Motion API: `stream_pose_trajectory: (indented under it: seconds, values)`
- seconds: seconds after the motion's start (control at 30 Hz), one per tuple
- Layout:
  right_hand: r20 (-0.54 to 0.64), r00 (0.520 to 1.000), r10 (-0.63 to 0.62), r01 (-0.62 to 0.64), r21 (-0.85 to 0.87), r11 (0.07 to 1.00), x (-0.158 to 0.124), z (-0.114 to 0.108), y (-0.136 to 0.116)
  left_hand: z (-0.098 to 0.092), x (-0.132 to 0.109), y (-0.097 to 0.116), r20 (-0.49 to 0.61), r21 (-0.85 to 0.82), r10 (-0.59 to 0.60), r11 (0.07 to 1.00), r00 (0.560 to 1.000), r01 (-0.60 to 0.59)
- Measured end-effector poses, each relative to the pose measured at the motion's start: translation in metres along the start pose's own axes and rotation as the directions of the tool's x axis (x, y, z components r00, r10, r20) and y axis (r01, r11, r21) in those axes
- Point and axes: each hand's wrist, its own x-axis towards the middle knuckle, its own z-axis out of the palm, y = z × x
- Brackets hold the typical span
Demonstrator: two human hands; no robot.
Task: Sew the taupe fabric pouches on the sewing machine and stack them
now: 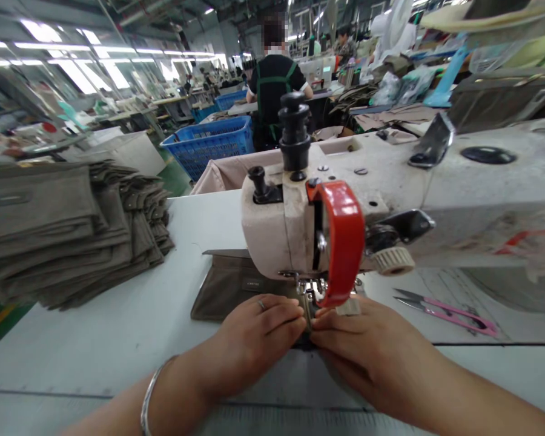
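A dark grey-brown fabric piece (224, 287) with a small label lies under the head of a white sewing machine (272, 224). My left hand (254, 333), with a ring and a bracelet, has its fingers together on the fabric's near edge, left of the presser foot (309, 287). From the other side my right hand (367, 348) closes its fingertips on the same edge, almost meeting the left ones. A red guard (345, 242) stands just above my right fingers. The needle tip and the fabric between my fingertips are mostly hidden.
Pink-handled thread snips (458, 316) lie right of my right hand. Stacked grey-brown fabric pieces (49, 230) rise at the left table edge. Beyond the table are a blue crate (213, 142) and a seated person (275, 85) seen from behind. A ruler scale (300, 418) marks the front.
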Motion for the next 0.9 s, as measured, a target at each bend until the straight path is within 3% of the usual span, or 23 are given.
stream_pose_trajectory:
  seconds: [0.37, 0.6, 0.9]
  values:
    - [0.005, 1.0, 0.002, -0.002, 0.021, 1.0, -0.002, -0.006, 0.007, -0.004, 0.003, 0.001, 0.049, -0.128, -0.114, 0.985, 0.992, 0.119]
    - [-0.006, 1.0, -0.011, 0.011, -0.044, 0.999, -0.002, 0.001, 0.007, 0.002, 0.006, 0.005, -0.08, -0.113, -0.187, 0.978, 0.979, 0.178]
    - [0.002, 1.0, -0.004, 0.004, -0.066, 0.998, 0.0, 0.004, 0.007, 0.002, 0.013, 0.008, -0.044, -0.205, -0.202, 0.96, 0.978, 0.189]
